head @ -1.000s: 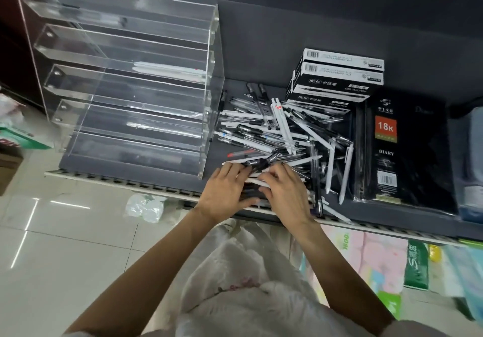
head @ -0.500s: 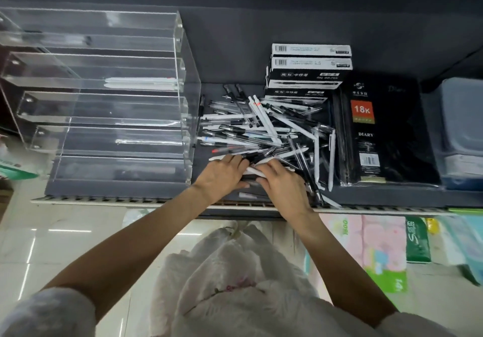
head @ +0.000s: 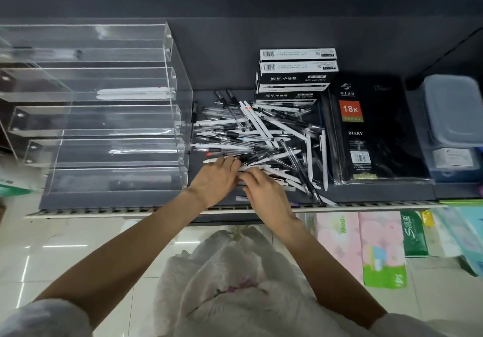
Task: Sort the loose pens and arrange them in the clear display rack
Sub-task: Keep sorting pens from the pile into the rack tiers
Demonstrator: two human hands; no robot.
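Note:
A heap of loose pens [head: 261, 133], black, clear and white, lies on the dark shelf right of the clear display rack [head: 104, 170]. The tiered rack holds a few white pens [head: 133, 93] on its second tier and faint pens on other tiers. My left hand [head: 215, 180] lies over the near edge of the heap, fingers curled round a small bunch of dark pens. My right hand [head: 265, 193] is close beside it, its fingertips pinching pens at the same spot. What is under my palms is hidden.
Stacked gel pen boxes [head: 298, 75] stand behind the heap. A wrapped black diary [head: 371, 130] lies to the right, then a grey lidded box [head: 454, 112]. The shelf's front edge [head: 130, 210] runs below my wrists. Packaged goods [head: 379, 253] sit lower right.
The view has swung right and risen, so the rack sits further left. Both hands stay at the near edge of the heap, the left fingers reaching slightly further into the pens.

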